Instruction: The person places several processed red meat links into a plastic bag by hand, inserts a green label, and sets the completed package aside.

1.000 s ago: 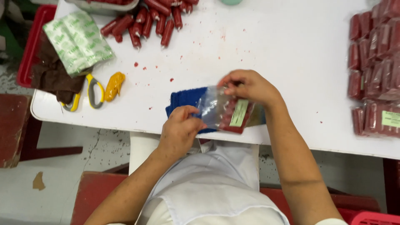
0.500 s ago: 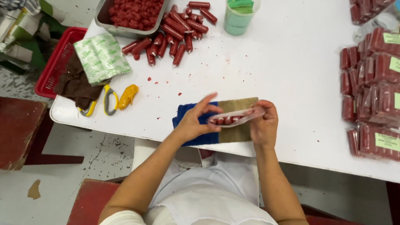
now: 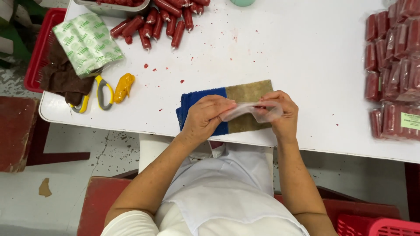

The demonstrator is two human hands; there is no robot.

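White table (image 3: 306,57) carries our work | metal tray (image 3: 111,8) at the far edge, red sausage sticks in it | blue-and-tan cloth (image 3: 245,94) under our hands | left hand (image 3: 205,118) and right hand (image 3: 282,111) pinch a clear plastic bag (image 3: 251,111) shut-fingered, stretched between them above the cloth.

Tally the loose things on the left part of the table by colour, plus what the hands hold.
Green printed packet: 1
Brown cloth: 1
Yellow-handled scissors: 1
Yellow bundle: 1
Clear empty bag, held by left hand and right hand: 1
Total: 5
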